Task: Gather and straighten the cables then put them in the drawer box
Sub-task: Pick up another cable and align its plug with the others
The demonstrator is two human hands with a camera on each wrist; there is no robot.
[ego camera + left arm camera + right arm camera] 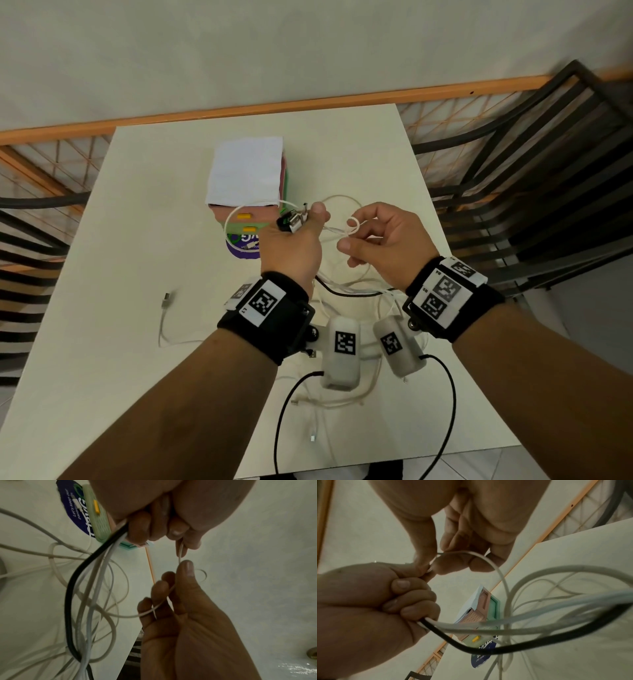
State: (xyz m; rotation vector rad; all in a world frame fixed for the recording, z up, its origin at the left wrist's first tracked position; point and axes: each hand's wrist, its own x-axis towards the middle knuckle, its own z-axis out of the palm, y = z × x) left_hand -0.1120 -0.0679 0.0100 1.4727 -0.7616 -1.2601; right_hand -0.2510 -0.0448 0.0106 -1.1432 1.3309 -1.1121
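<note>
- Left hand (294, 240): a bunch of cables (96, 563) is held in a closed fist, raised above the worktop (144, 192), just in front of the drawer box (248, 192). Several plug ends (294, 219) stick out above the thumb; one black cable (73, 582) lies among the white ones.
- Right hand (380, 240): a single thin white cable (164, 601) is pinched between thumb and fingers, just beside the left hand, with a small loop (353, 224) standing at the fingertips.
- Drawer box: upright on the worktop, a white sheet (246, 171) on top, two yellow handles (244, 216) on its near face. Whether a drawer is open cannot be told.
- Loose lengths: trailed from the bunch down onto the worktop between the box and the person, crossed over one another. One separate cable (164, 322) lies to the left of the box, nearer the person, well apart from the bunch.
- Risk, knot: the small loop could be drawn tight if the thin cable is pulled while it still passes round the others.
- Risk, slip: plug ends could slide out of the fist if the pull is sharp, and the bunch would be lost.
- Risk, snag: the trailing lengths could catch the box, being close beside it, and drag or tip it.
- Risk, omission: the separate cable could be left out, being outside the gathered bunch.
</note>
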